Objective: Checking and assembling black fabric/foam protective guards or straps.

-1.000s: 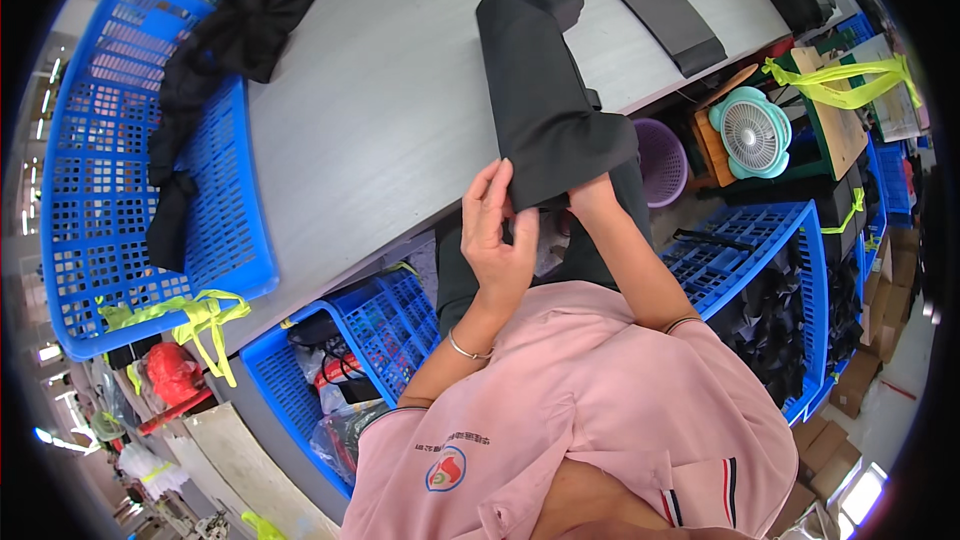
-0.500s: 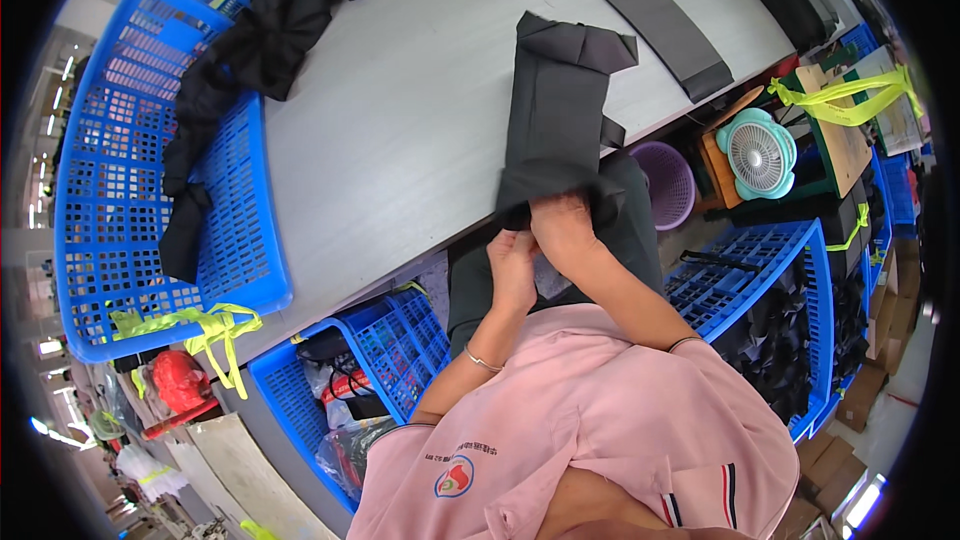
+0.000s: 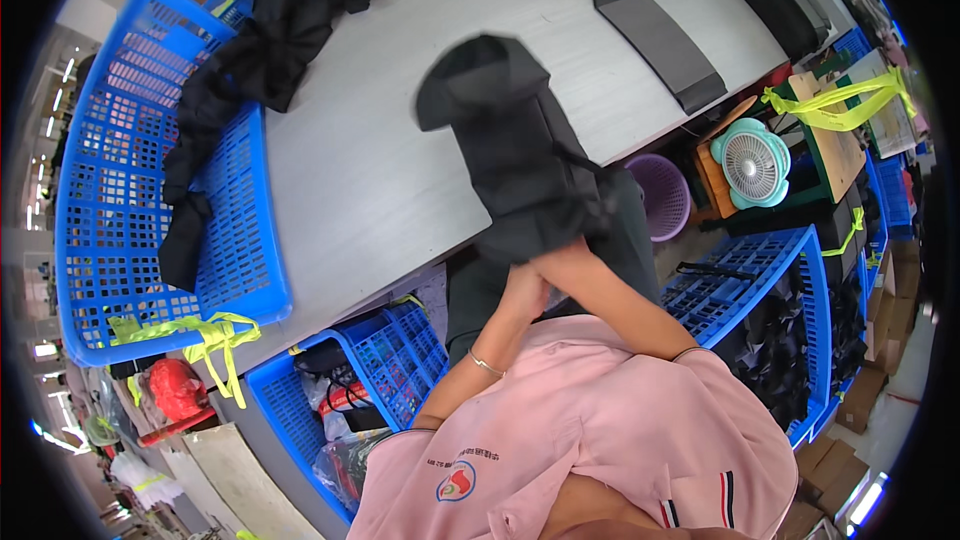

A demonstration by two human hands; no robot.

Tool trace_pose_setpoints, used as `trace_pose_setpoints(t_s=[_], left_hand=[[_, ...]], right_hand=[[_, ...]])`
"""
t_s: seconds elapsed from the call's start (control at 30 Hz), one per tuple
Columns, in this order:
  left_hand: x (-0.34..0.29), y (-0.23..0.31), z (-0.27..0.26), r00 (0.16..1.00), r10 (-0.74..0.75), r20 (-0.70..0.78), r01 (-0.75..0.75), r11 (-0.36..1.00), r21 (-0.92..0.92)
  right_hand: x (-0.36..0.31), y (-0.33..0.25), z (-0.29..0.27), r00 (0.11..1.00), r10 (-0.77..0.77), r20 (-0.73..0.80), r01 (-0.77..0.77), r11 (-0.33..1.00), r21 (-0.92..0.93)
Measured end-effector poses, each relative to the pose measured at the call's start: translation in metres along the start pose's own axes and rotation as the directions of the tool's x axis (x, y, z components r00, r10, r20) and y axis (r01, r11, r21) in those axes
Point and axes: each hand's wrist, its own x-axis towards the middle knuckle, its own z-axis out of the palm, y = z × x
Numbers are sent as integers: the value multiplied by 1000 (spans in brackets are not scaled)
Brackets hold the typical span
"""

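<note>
A long black fabric piece (image 3: 515, 145), with a folded far end and a narrow strap on its right side, stretches from my hands over the table's near edge. It is partly smeared by motion. My right hand (image 3: 563, 266) grips its near end, the fingertips hidden under the cloth. Close against it, my left hand (image 3: 525, 292) is closed at the same edge, its fingers mostly out of sight. Farther right on the grey table (image 3: 390, 150) lies a flat grey panel (image 3: 660, 45) with black ends.
Black fabric (image 3: 270, 55) runs along the table's far left into a blue basket (image 3: 275, 270). More blue baskets stand below, left (image 3: 400, 340) and right (image 3: 740, 285). A purple bin (image 3: 665, 195) and a turquoise fan (image 3: 755, 162) are at the right. Black stacks (image 3: 770, 5) sit far right.
The far end of the black fabric piece has swung left across the table, and the cloth has tilted. Both hands have shifted slightly nearer to me and stay together at its near end.
</note>
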Motion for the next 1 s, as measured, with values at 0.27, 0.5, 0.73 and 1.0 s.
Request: trace_pose_setpoints(t_s=[0.27, 0.5, 0.73, 1.0], left_hand=[[-34, 33, 22, 694, 714, -94, -656, 681, 324], [-67, 35, -5, 915, 371, 161, -399, 760, 514], [-28, 49, -11, 995, 95, -13, -93, 987, 130], [-53, 38, 36, 952, 134, 274, -237, 891, 387]], right_hand=[[-9, 4, -20, 944, 116, 310, -64, 983, -175], [-24, 22, -33, 910, 173, 376, -151, 985, -88], [-71, -23, -84, 785, -249, 567, 156, 965, 209], [-93, 26, -156, 755, 485, -442, -315, 859, 404]])
